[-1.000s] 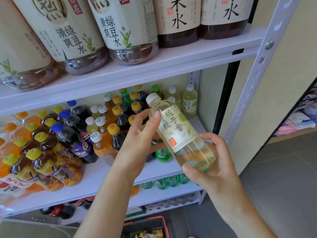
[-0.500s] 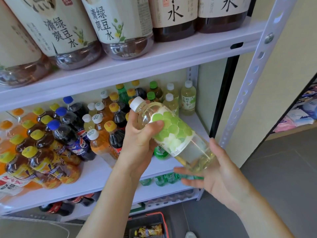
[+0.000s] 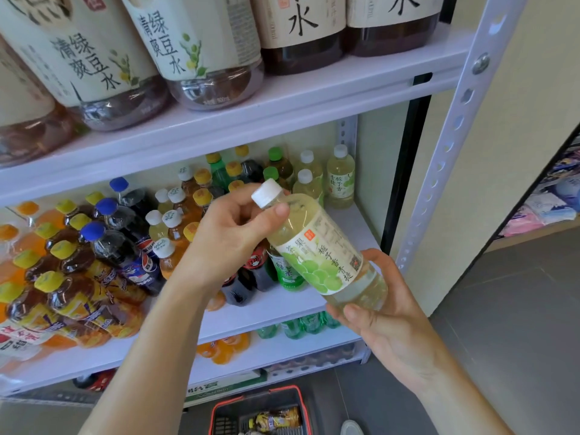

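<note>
A clear bottle [image 3: 317,246] of pale green drink with a white cap and a grape-printed label is tilted in front of the shelves, cap up and to the left. My left hand [image 3: 229,237] grips its neck just below the cap, thumb on the shoulder. My right hand [image 3: 389,321] cups its base from below, fingers curled round it.
The white middle shelf [image 3: 282,309] holds many small bottles of tea, cola and green drinks. Big bottles stand on the upper shelf [image 3: 251,114]. A perforated white upright [image 3: 439,152] is at the right. A red-rimmed basket [image 3: 260,409] sits on the floor below.
The bottle has turned in my hands, bringing the text side of its label round. My left hand slid up to the neck. My right hand closed round the base.
</note>
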Motion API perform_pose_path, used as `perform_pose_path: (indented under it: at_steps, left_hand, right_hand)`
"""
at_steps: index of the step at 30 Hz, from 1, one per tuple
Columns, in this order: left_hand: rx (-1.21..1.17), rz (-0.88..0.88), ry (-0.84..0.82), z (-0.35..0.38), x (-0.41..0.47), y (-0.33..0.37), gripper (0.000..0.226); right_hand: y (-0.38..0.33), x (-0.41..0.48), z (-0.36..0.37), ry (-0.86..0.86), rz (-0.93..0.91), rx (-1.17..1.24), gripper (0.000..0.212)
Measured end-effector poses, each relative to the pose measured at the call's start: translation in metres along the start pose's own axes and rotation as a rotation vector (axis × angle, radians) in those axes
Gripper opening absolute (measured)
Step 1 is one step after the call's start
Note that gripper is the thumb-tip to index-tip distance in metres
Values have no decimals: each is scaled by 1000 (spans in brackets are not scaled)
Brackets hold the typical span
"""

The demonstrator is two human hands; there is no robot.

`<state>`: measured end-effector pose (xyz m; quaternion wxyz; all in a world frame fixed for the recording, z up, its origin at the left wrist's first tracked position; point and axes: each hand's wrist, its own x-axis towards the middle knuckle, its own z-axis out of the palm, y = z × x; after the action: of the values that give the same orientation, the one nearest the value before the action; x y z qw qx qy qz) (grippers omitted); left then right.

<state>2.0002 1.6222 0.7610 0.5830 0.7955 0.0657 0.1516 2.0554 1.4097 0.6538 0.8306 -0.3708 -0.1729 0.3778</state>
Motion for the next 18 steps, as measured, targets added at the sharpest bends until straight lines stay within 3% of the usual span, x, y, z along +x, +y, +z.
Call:
perform_pose_path:
  at_steps: [6, 9, 13, 18]
  left_hand:
    - [201, -12, -83, -1, 7, 3, 34]
    - [335, 59, -127, 7, 11, 6, 30]
    - [645, 173, -141, 22, 32, 11, 18]
    - [1008, 131, -167, 38, 79, -1, 24]
  right_hand:
    - [12, 11, -15, 243, -16, -343, 77]
    - [21, 19, -21, 273, -27, -495, 78]
    - [28, 36, -26, 278, -33, -607, 73]
    - [23, 57, -43, 388, 1, -667, 68]
